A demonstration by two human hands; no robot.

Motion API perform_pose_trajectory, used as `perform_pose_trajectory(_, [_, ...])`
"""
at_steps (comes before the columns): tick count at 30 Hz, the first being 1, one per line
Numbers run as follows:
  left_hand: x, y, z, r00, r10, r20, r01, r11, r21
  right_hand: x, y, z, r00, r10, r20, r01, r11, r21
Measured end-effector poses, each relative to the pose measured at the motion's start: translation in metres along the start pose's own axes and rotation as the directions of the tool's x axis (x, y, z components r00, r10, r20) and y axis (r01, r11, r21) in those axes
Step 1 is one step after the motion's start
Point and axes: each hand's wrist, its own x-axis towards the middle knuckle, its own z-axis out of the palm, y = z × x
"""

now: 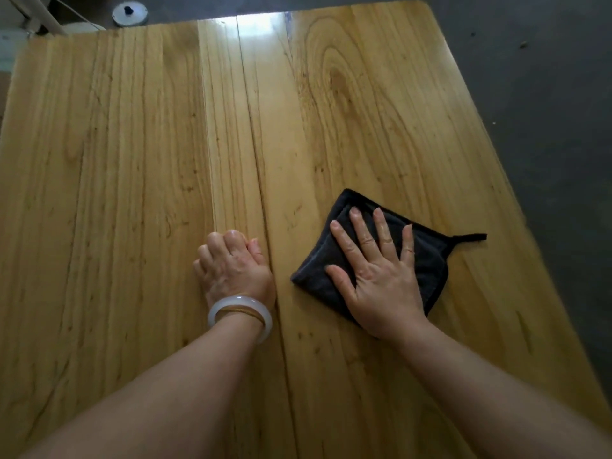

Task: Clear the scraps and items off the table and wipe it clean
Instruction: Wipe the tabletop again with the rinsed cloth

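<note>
- A glossy pale-yellow plank table fills most of the frame, with dark grey floor showing past its right edge and far end.
- Two bare forearms come in from the bottom of the frame. The left wrist carries a milky white bangle with a thin gold one inside it.
- The left hand, just left of centre, rests on the wood knuckles up with its fingers curled under. Nothing shows in its grip.
- The right hand, right of centre, lies flat with its fingers spread and pressed on a folded black terry cloth.
- The cloth lies directly under the right palm, so that hand is the one placed to drive it. It sits to the right of the left hand, apart from it, with a dark plank seam between them.
- The cloth sits cornerwise. One corner points to the upper left, and a thin hanging loop trails toward the right edge of the frame.
- No scraps or loose items show on the wood, so I judge that the clearing is done and the wiping is in hand. The bare boards spread upward and leftward from the cloth, which makes a push that way the likely stroke.
- In the upper left, beyond the table's far edge, a round grey metal disc lies on the floor.
</note>
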Motion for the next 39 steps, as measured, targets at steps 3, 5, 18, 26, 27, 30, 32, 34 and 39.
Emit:
perform_pose_trajectory(3, [0.001,-0.001,0.000,1.000,0.011,0.005,-0.011,1.000,0.004,-0.034,0.003,0.007,0.996,-0.082,0.029,0.083,0.996,-0.032])
perform_pose_trajectory(5, [0.001,-0.001,0.000,1.000,0.012,0.006,-0.012,1.000,0.002,-0.044,0.007,0.008,0.984,-0.173,0.053,0.174,0.984,-0.033])
perform_pose_trajectory(18, [0.005,0.001,0.003,1.000,-0.002,0.011,0.002,1.000,0.001,0.031,0.068,-0.022,0.795,-0.576,0.191,0.597,0.798,-0.079])
perform_pose_trajectory(26, [0.003,0.002,0.001,1.000,-0.008,-0.004,0.008,1.000,0.005,0.072,0.079,-0.029,0.954,-0.282,0.100,0.291,0.953,-0.090])
perform_pose_trajectory(27, [0.003,0.002,0.001,1.000,-0.006,-0.005,0.006,1.000,0.008,0.075,0.078,-0.028,0.972,-0.222,0.078,0.228,0.970,-0.087])
perform_pose_trajectory(30, [0.002,0.002,0.001,1.000,-0.008,-0.009,0.008,1.000,0.002,0.081,0.072,-0.024,1.000,0.012,0.014,-0.011,0.998,-0.057])
perform_pose_trajectory(32, [0.002,0.003,0.001,1.000,-0.008,-0.004,0.008,1.000,0.015,0.082,0.063,-0.021,0.983,0.181,-0.013,-0.181,0.983,-0.015])
perform_pose_trajectory(34, [0.002,0.002,0.002,1.000,-0.003,-0.001,0.003,1.000,0.025,0.077,0.046,-0.016,0.939,0.342,-0.021,-0.342,0.939,0.036])
perform_pose_trajectory(39, [0.003,0.002,0.003,1.000,-0.005,0.004,0.005,0.999,0.031,0.042,-0.007,-0.005,0.897,0.441,-0.014,-0.437,0.893,0.106])
